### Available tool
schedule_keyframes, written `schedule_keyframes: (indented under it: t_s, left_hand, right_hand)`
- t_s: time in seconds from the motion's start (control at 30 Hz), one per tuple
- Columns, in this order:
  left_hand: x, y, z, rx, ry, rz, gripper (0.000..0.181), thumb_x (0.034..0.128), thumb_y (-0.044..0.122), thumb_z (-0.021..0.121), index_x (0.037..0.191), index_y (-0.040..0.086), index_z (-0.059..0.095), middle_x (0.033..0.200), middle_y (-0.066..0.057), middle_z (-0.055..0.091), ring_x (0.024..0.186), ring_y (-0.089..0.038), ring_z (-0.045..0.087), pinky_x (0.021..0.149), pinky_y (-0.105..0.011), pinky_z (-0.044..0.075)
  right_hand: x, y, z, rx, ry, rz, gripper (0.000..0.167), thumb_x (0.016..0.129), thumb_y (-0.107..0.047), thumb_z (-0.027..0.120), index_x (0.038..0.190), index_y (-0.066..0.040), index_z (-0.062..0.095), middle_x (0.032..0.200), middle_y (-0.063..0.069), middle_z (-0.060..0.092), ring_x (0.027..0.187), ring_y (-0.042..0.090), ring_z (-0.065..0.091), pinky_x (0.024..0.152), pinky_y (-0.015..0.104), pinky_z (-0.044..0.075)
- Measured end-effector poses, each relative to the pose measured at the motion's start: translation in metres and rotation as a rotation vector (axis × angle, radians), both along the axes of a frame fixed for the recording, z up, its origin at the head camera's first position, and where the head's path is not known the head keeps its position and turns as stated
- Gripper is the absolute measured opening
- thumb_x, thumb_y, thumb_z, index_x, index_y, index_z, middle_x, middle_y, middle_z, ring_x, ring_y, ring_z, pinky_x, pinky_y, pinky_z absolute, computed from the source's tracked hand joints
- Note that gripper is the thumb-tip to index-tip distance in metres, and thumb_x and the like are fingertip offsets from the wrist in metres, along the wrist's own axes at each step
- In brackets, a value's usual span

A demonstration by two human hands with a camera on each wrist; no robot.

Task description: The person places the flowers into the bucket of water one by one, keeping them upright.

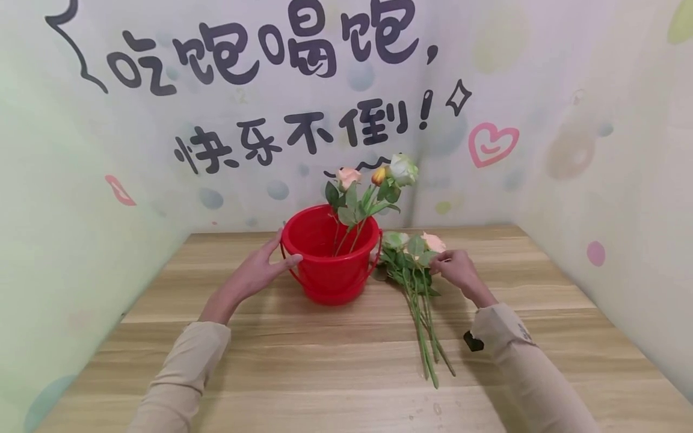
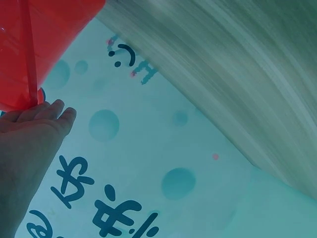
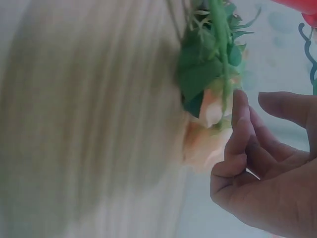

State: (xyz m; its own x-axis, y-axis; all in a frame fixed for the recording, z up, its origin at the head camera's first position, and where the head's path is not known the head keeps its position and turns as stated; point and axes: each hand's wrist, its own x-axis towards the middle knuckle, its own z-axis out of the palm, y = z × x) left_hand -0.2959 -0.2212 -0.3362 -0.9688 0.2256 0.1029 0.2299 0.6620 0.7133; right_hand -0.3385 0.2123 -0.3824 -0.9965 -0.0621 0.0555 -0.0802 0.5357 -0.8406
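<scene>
In the head view a red bucket [image 1: 330, 276] stands on the table, with several flowers leaning in it: a pink rose [image 1: 348, 178], an orange-yellow bud [image 1: 379, 175] and a pale green-white rose [image 1: 403, 169]. My left hand [image 1: 260, 269] rests against the bucket's left side near the rim, thumb spread toward the front; in the left wrist view its fingers [image 2: 55, 113] look straight. Right of the bucket lies a bunch of long-stemmed flowers [image 1: 414, 270]. My right hand [image 1: 457, 269] is at their heads. The right wrist view shows its thumb and forefinger apart, close to a stem.
The wood-grain table [image 1: 303, 367] has water drops near its front edge. A small black object [image 1: 473, 341] shows by the right sleeve. Patterned walls [image 1: 574, 120] with lettering stand behind and at both sides.
</scene>
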Motion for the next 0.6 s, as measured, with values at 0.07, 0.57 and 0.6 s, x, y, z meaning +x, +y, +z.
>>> schedule_keyframes:
  t_s: [0.07, 0.57, 0.6]
  left_hand:
    - [0.000, 0.000, 0.000, 0.001, 0.000, -0.001, 0.101, 0.0928, 0.061, 0.068, 0.168, 0.020, 0.015, 0.168, -0.016, 0.025, 0.150, -0.045, 0.027, 0.100, -0.062, 0.050]
    - [0.000, -0.001, 0.001, 0.004, 0.006, -0.007, 0.099, 0.0935, 0.059, 0.068, 0.168, 0.020, 0.015, 0.168, -0.016, 0.025, 0.150, -0.044, 0.027, 0.100, -0.061, 0.050]
    - [0.000, -0.001, 0.001, 0.003, 0.005, -0.007, 0.099, 0.0935, 0.059, 0.068, 0.168, 0.020, 0.015, 0.168, -0.016, 0.026, 0.150, -0.044, 0.027, 0.100, -0.061, 0.050]
  right_hand:
    - [0.001, 0.001, -0.003, 0.003, -0.022, 0.018, 0.022, 0.096, -0.001, 0.055, 0.105, 0.015, 0.068, 0.094, 0.020, 0.074, 0.100, 0.038, 0.066, 0.072, 0.030, 0.047]
    - [0.003, -0.003, -0.014, -0.105, -0.102, 0.088, 0.017, 0.097, 0.008, 0.055, 0.103, 0.020, 0.066, 0.107, 0.016, 0.062, 0.076, 0.009, 0.056, 0.065, 0.022, 0.052]
    - [0.003, -0.003, -0.015, -0.100, -0.099, 0.092, 0.018, 0.097, 0.008, 0.055, 0.103, 0.021, 0.066, 0.107, 0.016, 0.061, 0.077, 0.009, 0.056, 0.066, 0.022, 0.052]
